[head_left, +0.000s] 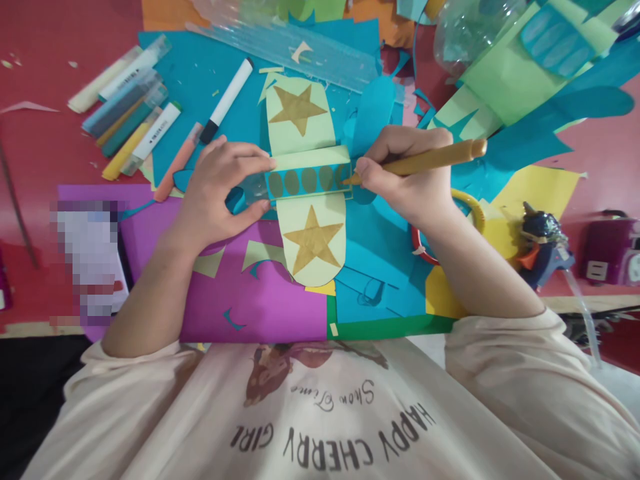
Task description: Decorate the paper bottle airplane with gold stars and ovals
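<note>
A paper craft plane (306, 180) lies in the middle, with pale green wings bearing two gold stars and a teal band with a row of gold-green ovals. My left hand (220, 190) is closed round the clear bottle end of the plane at its left side and holds it steady. My right hand (405, 177) grips a gold marker (430, 159), whose tip touches the right end of the teal band by the last oval.
Several markers (127, 110) and a white pen (227, 100) lie at upper left. Teal, purple, green and yellow paper sheets (270, 300) cover the red table. A clear ruler (310, 53) lies behind, a glue gun (543, 243) at right, a plastic bottle (470, 30) at top.
</note>
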### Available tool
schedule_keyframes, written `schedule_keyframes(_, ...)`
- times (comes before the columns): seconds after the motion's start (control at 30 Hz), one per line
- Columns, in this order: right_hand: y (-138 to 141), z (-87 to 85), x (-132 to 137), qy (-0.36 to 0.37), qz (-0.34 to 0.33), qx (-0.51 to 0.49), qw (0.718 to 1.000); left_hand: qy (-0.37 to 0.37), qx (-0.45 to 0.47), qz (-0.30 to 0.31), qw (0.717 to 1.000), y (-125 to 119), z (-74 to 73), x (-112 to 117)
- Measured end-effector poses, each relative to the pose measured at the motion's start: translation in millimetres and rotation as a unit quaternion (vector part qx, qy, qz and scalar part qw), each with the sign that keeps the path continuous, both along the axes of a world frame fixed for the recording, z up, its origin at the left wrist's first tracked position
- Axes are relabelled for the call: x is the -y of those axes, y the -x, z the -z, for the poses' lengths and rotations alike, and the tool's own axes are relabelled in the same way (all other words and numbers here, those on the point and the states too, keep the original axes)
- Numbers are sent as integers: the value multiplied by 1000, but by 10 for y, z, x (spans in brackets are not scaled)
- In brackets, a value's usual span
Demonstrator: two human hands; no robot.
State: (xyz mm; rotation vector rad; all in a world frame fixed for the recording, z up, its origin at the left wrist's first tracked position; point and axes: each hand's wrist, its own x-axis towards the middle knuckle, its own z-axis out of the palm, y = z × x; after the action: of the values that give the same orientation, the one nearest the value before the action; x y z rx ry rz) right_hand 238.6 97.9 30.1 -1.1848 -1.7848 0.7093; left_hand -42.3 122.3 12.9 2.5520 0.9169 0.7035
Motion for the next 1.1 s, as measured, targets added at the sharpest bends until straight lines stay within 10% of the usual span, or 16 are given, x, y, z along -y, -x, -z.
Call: schedule_keyframes(1.1,110,-76,97,40,7,-158,987,-77,-27,-64,995,-70,47,102)
